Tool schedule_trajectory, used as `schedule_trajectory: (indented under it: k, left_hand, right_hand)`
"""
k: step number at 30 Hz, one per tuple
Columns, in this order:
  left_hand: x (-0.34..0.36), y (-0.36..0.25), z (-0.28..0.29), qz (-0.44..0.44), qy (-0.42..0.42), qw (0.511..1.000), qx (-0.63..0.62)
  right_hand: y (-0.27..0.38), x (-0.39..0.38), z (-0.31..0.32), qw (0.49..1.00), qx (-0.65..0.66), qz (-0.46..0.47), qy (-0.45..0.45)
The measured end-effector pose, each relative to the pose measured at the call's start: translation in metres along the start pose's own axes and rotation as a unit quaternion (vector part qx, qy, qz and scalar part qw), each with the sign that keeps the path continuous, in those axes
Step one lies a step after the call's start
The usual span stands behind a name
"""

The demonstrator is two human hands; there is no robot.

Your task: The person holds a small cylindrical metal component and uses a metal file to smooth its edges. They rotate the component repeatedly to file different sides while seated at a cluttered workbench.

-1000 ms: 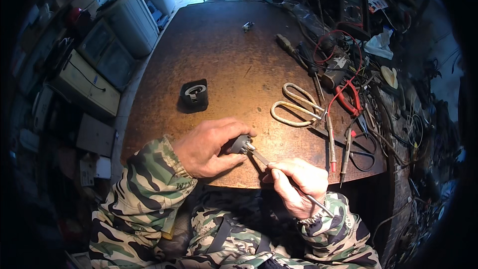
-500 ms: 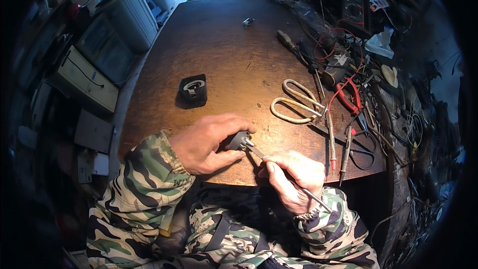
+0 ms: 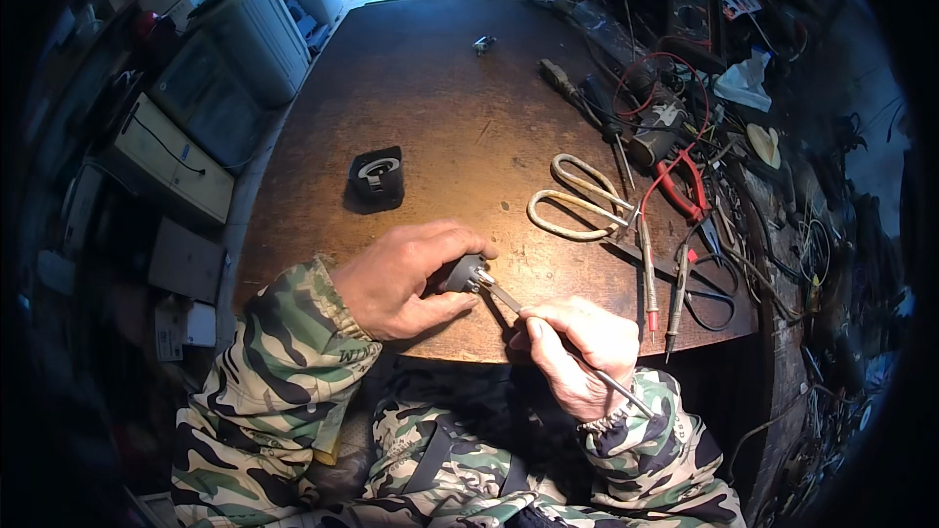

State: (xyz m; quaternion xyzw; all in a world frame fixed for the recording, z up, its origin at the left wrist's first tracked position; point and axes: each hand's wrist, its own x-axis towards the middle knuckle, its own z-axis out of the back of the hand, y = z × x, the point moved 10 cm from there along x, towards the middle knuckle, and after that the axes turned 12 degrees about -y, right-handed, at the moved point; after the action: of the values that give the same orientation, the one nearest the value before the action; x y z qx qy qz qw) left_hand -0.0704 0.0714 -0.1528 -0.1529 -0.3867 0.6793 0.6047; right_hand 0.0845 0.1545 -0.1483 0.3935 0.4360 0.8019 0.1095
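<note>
Between the thumb and fingers of my left hand [image 3: 416,279] is a small dark round part with metal prongs [image 3: 466,275], looking like an electrical plug insert, its prongs turned toward my right hand. A thin flat metal tool [image 3: 503,297] is pinched in my right hand [image 3: 577,347]; its tip meets the part at the prongs, and its rod-like rear end sticks out past my wrist. What the tip does among the prongs is too small to tell. Beyond my left hand, a black square housing with a round opening [image 3: 378,179] lies on the wooden table [image 3: 440,88].
Right of my hands lie large scissors [image 3: 587,210], two test probes [image 3: 649,284] on leads, and red-handled pliers [image 3: 687,186]. Screwdrivers [image 3: 562,83] and a multimeter [image 3: 694,15] are farther back amid cluttered cables. A small metal piece [image 3: 484,44] sits at the table's far end.
Both hands keep their grips, with the tool tip still at the prongs. The round part seems slightly tilted; otherwise only a small shift of the whole view shows.
</note>
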Motion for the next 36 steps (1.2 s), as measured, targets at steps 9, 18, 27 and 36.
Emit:
schedule_trajectory:
  k: [9,18,27,36]
  left_hand:
    - [0.000,0.001,-0.001,0.003,0.003,1.000,0.002]
    - [0.002,0.001,-0.002,-0.010,-0.008,1.000,0.021]
    - [0.001,0.000,-0.002,-0.007,-0.004,1.000,0.015]
    - [0.000,0.000,-0.002,-0.012,-0.006,1.000,0.016]
  right_hand:
    - [0.000,-0.012,0.002,1.000,0.009,0.020,-0.017]
    - [-0.004,-0.011,0.010,0.999,0.023,0.004,-0.029]
    - [-0.010,-0.012,0.009,0.998,0.043,-0.035,-0.037]
    - [-0.011,-0.011,0.007,0.997,0.060,-0.033,-0.037]
